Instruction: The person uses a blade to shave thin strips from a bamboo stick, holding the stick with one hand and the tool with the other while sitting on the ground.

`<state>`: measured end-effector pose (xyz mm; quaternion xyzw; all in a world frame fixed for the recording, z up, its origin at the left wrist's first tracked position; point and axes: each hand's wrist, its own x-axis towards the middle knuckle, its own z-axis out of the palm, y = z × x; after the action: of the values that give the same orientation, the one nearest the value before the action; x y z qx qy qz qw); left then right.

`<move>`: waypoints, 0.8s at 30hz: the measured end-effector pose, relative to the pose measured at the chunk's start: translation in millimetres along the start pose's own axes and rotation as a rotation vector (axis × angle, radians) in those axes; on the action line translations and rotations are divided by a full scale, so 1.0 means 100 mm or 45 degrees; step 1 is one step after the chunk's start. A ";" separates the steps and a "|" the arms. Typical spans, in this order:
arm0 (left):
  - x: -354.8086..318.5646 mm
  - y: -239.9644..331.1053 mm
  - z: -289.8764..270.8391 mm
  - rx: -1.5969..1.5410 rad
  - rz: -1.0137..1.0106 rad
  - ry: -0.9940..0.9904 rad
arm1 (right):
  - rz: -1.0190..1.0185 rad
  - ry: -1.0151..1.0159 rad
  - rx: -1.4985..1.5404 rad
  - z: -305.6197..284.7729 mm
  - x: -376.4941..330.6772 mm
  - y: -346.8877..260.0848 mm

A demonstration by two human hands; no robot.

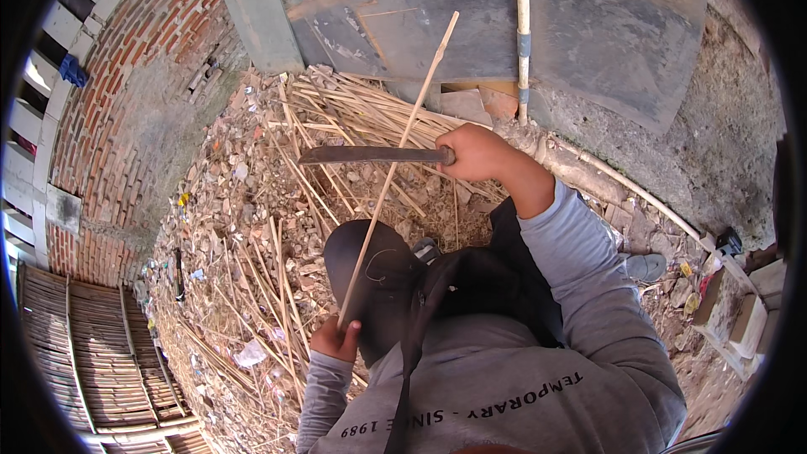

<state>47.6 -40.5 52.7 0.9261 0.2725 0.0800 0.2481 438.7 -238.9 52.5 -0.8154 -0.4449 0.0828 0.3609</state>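
My left hand (335, 340) is closed around the lower end of a long, thin bamboo stick (423, 88). The stick slants up and away to the right, past my dark-clad knee. My right hand (473, 153) grips a machete (361, 155) by its handle. Its dark, broad blade points left and crosses the stick around mid-length; whether the two touch I cannot tell. Beyond the blade lies a heap of similar bamboo strips (345, 101) on the ground. More loose strips (282, 273) are scattered to the left of my knee.
Rubble and litter (227, 202) cover the ground. A brick wall (118, 151) rises at the left, with a bamboo slat panel (92, 345) nearer. Grey boards (412, 34) lean at the back behind an upright white pipe (523, 25). Another pipe (630, 185) runs along the right.
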 end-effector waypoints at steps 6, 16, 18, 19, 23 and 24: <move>0.00 -0.07 0.04 0.053 0.001 -0.016 | 0.051 -0.073 -0.154 -0.06 -0.02 -0.11; 0.02 -0.11 0.12 0.036 -0.017 -0.096 | 0.046 -0.039 -0.113 -0.07 -0.04 -0.08; 0.02 -0.14 0.15 -0.005 -0.012 -0.097 | 0.048 -0.041 -0.105 -0.05 -0.03 -0.07; 0.01 -0.18 0.18 -0.029 -0.019 -0.102 | 0.049 -0.046 -0.110 -0.04 -0.02 -0.07; -0.01 -0.23 0.23 -0.028 -0.056 -0.101 | 0.055 -0.062 -0.138 -0.01 -0.01 -0.05; -0.01 -0.21 0.23 -0.031 -0.057 -0.101 | 0.055 -0.065 -0.147 0.00 -0.01 -0.04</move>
<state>43.1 -35.3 22.0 0.9192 0.2821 0.0411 0.2718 435.2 -238.2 55.2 -0.8419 -0.4403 0.0855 0.3000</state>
